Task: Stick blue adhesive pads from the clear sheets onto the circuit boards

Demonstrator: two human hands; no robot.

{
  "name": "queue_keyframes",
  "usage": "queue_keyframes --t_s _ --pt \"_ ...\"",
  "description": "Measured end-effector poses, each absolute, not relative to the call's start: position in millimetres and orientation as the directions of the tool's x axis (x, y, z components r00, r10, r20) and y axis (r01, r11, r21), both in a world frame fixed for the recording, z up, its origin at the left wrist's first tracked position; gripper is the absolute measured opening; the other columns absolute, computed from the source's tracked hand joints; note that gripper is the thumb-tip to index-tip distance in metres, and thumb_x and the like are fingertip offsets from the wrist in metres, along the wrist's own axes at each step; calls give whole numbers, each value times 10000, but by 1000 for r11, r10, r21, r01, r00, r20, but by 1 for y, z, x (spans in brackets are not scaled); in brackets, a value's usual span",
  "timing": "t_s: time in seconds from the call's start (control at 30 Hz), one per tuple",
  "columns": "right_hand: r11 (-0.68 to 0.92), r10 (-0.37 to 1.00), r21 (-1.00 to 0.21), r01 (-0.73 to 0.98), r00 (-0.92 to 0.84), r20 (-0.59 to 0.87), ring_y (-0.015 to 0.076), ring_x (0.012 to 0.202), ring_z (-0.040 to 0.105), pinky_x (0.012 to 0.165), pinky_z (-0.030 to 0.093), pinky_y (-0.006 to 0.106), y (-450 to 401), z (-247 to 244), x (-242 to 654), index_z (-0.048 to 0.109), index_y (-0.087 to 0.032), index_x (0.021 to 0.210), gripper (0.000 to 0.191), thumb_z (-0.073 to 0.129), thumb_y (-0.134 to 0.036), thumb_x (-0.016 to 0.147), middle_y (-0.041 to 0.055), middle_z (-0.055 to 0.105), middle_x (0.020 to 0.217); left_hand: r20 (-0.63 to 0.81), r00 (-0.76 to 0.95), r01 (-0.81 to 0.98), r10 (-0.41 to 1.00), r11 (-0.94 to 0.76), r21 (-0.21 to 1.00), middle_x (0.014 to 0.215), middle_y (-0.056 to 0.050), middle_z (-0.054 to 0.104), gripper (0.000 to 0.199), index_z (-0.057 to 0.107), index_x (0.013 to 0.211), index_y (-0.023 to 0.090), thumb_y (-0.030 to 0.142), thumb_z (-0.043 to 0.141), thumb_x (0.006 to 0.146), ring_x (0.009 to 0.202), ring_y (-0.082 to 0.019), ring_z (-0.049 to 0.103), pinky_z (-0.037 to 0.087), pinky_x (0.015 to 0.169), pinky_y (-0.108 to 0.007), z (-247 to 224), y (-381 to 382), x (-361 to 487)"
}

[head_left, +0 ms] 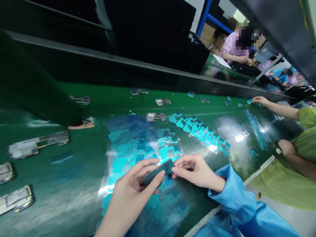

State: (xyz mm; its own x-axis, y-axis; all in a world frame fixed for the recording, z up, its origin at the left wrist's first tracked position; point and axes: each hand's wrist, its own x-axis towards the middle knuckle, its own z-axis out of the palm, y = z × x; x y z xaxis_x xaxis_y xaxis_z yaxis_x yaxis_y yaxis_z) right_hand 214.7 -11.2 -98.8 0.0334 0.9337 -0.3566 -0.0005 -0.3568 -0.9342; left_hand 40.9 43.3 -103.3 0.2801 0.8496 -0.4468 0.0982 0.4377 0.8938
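Note:
My left hand (135, 184) holds a dark circuit board (154, 174) with thumb on top and fingers beneath. The board is tilted above the surface, its right end raised. My right hand (195, 169) pinches at that right end with thumb and forefinger; the exact spot gripped is partly hidden. Under both hands lies a clear sheet covered with blue stickers (125, 151), cut in the outline of boards. A bare circuit board (155, 117) rests just past the sheet's far edge.
A green belt (106, 98) runs across the back with several boards on it. Larger boards (37, 144) lie at the left. A sleeved arm (37, 72) reaches in from the left. Blue stickers (199, 131) lie in rows at right, near a co-worker's hand (286, 148).

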Motion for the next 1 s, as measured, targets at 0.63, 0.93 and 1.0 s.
queue_keyframes --t_s 0.63,0.93,1.0 --pt "-291 933 -556 779 359 15 233 1097 615 916 536 455 223 -77 319 557 -168 1264 369 590 -344 941 102 584 1279 -240 297 -125 924 287 950 513 46 555 377 585 984 160 463 617 762 447 -119 459 372 442 -248 -105 43 37" --pt "28 999 -344 939 -38 -23 279 1280 500 1053 425 530 232 -84 299 607 -166 1200 324 639 -301 907 101 515 1400 -249 262 -84 932 279 956 553 15 628 470 647 902 184 586 728 673 469 -134 519 434 446 -252 -116 48 29" --pt "43 998 -361 932 -59 -33 235 1125 602 953 507 471 234 -75 305 609 -156 1173 302 615 -326 925 91 604 1256 -262 296 -60 919 292 955 606 0 665 452 669 879 202 587 759 661 523 -149 563 477 476 -254 -120 53 26"
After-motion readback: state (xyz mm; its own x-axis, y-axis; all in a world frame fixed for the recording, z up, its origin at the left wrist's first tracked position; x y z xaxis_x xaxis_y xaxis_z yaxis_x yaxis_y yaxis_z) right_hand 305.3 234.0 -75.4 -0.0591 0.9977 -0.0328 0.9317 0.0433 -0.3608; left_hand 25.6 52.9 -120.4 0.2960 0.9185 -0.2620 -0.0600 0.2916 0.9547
